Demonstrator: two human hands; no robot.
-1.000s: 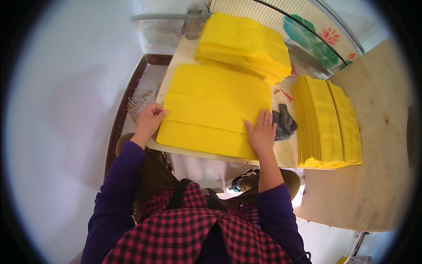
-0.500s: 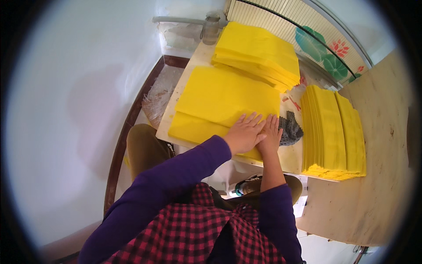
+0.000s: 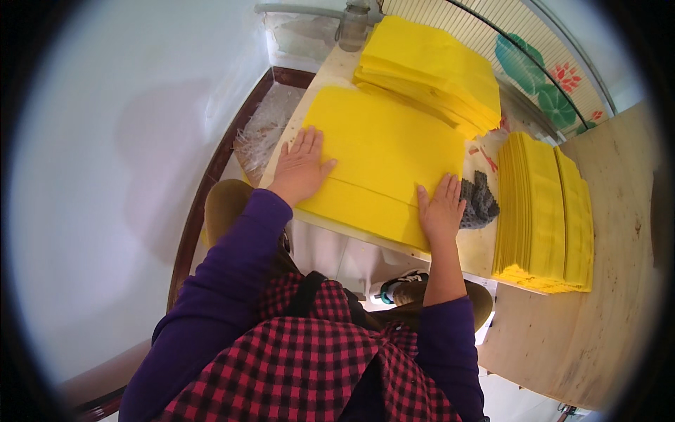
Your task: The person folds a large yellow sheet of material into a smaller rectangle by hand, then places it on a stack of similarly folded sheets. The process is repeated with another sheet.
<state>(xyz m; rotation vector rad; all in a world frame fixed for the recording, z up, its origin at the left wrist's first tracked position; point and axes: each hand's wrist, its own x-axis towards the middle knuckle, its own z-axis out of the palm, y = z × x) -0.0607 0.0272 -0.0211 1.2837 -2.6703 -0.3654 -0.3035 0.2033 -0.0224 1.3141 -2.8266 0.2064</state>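
While pressed flat against the folded yellow sheet (image 3: 383, 165), left hand (image 3: 301, 169) at the sheet's left edge, fingers (image 3: 307, 143) spread and extended, gripping nothing. Right hand (image 3: 441, 209) likewise laid palm down on the sheet's near right corner, fingers straight and slightly fanned, not closed on anything. Sheet lying on the pale table (image 3: 472, 247), its fold line running across between the two hands (near flap narrower than the far part). Just beyond the sheet, touching or overlapping its far edge, a stack of yellow sheets (image 3: 432, 70), slightly fanned at the near side. To the right, well clear of the right hand, a second pile of folded yellow sheets (image 3: 545, 211) standing squared up on a plywood board (image 3: 598, 330). Between right hand and that pile, a crumpled dark grey cloth (image 3: 481, 204) just beside the little finger. Purple sleeves (image 3: 232, 281) on both forearms, a red and black checked garment (image 3: 302, 366) below. Left of the table, a clump of clear plastic strips (image 3: 264, 130) on the floor beside a white wall (image 3: 105, 162).
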